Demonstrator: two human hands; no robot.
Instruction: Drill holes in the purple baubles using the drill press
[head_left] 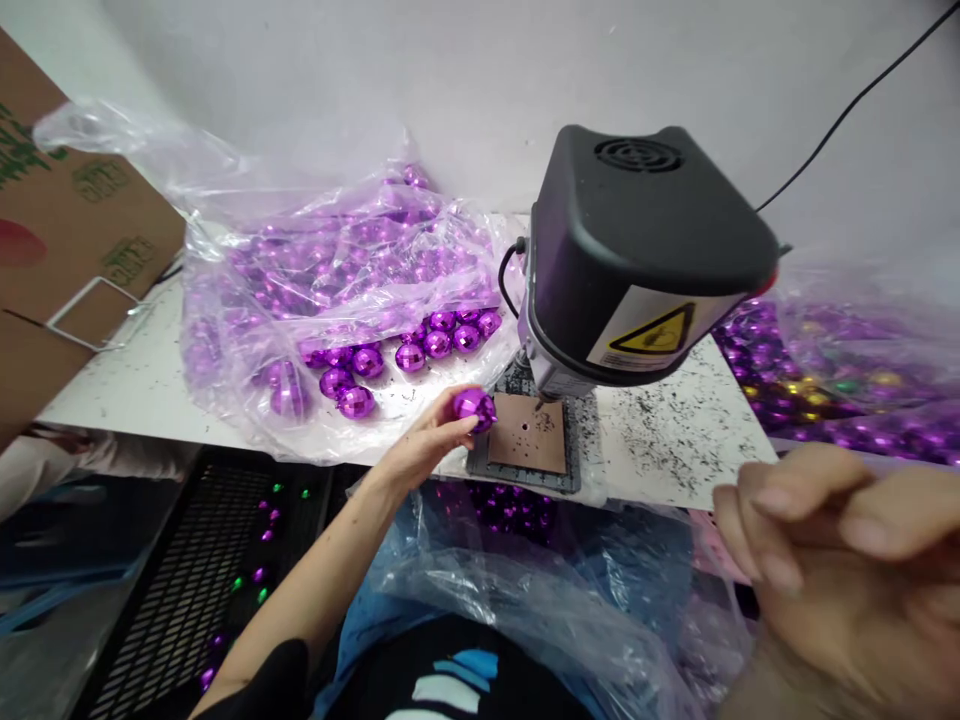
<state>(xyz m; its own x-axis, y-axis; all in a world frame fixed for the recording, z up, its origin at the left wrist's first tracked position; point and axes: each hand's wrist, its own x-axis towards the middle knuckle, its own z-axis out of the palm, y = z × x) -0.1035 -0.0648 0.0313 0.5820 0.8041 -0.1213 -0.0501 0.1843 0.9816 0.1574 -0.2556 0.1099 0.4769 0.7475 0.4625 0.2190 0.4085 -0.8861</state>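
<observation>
My left hand is closed around a shiny purple faceted ball, held at the left edge of a brown square plate with a small hole in it. The plate lies on the dark base of a bench drill press, whose black head bears a warning label. Large and close to the camera at the right, my right hand has loosely bent fingers, partly apart, with nothing visible in them. More purple balls spill from the mouth of a clear plastic bag left of the drill.
A cardboard box stands at the far left. Dark shavings litter the white table. Below are a black crate and a plastic-lined opening with purple balls. Bagged purple and gold balls lie at right.
</observation>
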